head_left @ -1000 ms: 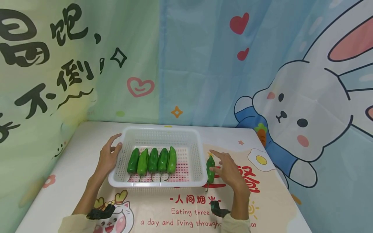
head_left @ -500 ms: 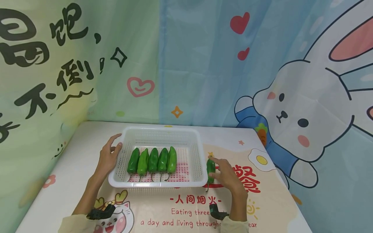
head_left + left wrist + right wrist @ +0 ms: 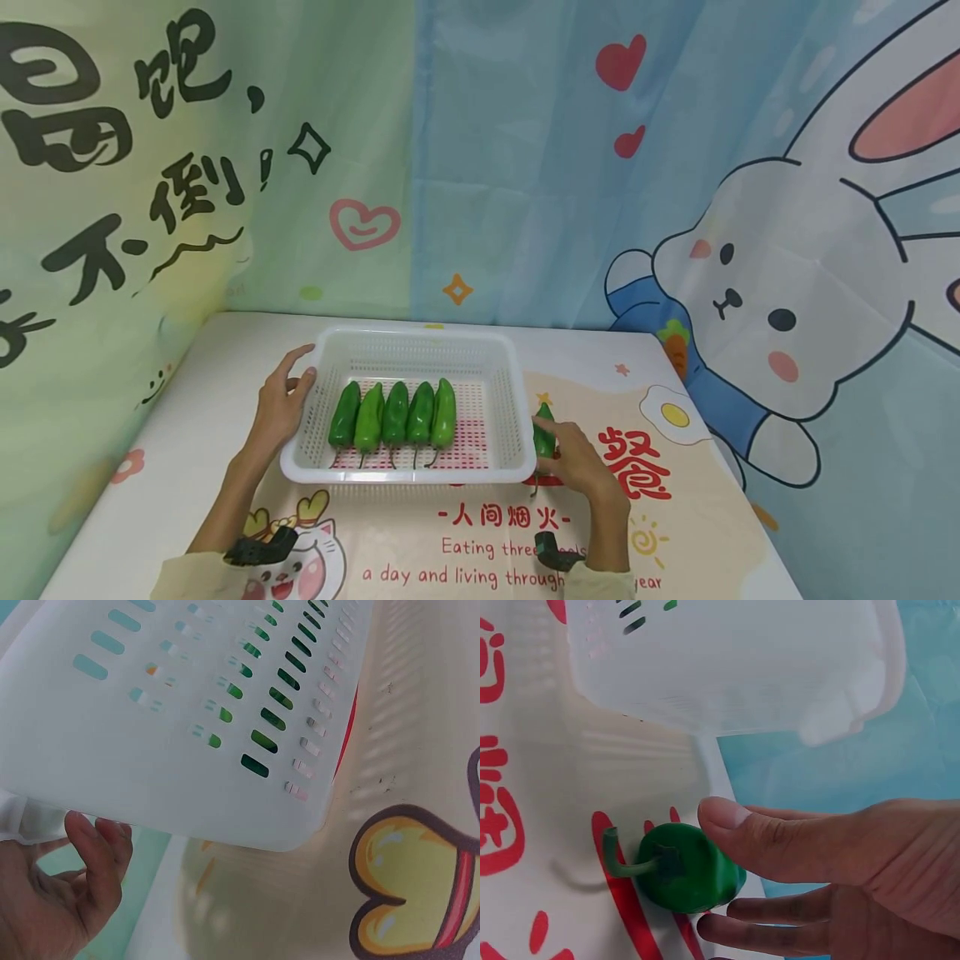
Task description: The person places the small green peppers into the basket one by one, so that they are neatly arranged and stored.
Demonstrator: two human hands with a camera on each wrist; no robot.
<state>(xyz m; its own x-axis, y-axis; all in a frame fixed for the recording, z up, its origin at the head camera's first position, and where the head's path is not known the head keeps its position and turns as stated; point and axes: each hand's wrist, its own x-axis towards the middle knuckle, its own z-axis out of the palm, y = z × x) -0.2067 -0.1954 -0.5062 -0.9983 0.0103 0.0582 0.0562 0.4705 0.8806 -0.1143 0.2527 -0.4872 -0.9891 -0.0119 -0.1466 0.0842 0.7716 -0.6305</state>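
Observation:
In the head view, a white plastic basket [image 3: 408, 476] stands on the table with several green peppers [image 3: 395, 414] lying side by side in it, stems toward me. My left hand [image 3: 279, 406] is at the basket's left end. Its fingertips touch the rim, seen close up in the left wrist view. One more green pepper [image 3: 684, 868] lies on the table just right of the basket. My right hand [image 3: 576, 457] holds this pepper, thumb on one side and fingers on the other. The fingers partly hide it in the head view; its curved stem shows in the right wrist view.
The white table [image 3: 176, 400] bears a printed beige mat [image 3: 420, 554] with red lettering and cartoon drawings. Behind the table hangs a cloth backdrop [image 3: 510, 242] with a rabbit figure on the right. Black straps with small mounts [image 3: 262, 546] sit at both wrists.
My right hand has moved left and down onto the loose pepper, and its fingers have closed around it. The left hand and the basket stay in place.

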